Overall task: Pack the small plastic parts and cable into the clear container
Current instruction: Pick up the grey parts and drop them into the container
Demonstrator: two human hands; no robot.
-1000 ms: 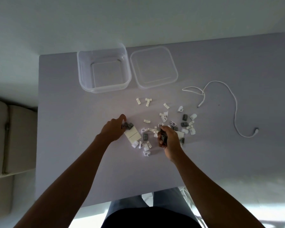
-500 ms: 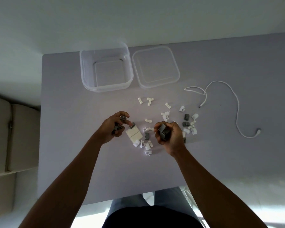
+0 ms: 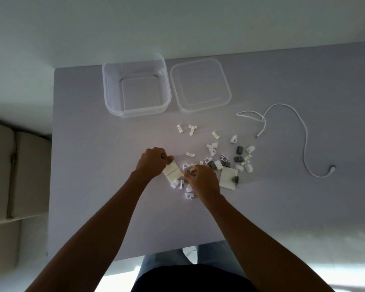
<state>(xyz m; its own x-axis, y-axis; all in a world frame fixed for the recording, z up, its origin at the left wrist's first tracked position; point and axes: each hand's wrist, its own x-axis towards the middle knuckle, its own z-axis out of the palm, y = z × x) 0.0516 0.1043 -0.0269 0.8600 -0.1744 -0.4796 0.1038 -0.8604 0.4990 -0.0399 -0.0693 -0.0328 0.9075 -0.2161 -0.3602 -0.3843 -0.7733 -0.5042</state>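
Observation:
Several small white and grey plastic parts (image 3: 214, 153) lie scattered mid-table. My left hand (image 3: 153, 162) is closed around small grey parts at the pile's left edge, its fingertips at a white square piece (image 3: 171, 171). My right hand (image 3: 201, 179) is down on the pile, fingers pinched on a small grey part. A second white square piece (image 3: 228, 178) lies just right of it. The clear container (image 3: 135, 87) stands with nothing in it at the far side. The white cable (image 3: 303, 135) curls loosely on the right.
The container's clear lid (image 3: 200, 85) lies flat right beside the container. The grey table (image 3: 82, 165) ends near my body and on the left, where a beige cushioned seat (image 3: 13, 171) stands. My dark-clothed lap shows at the bottom.
Both hands were lifted with grey parts half a second ago; they have come back down onto the pile, the right hand shifting left so the second white square piece now shows.

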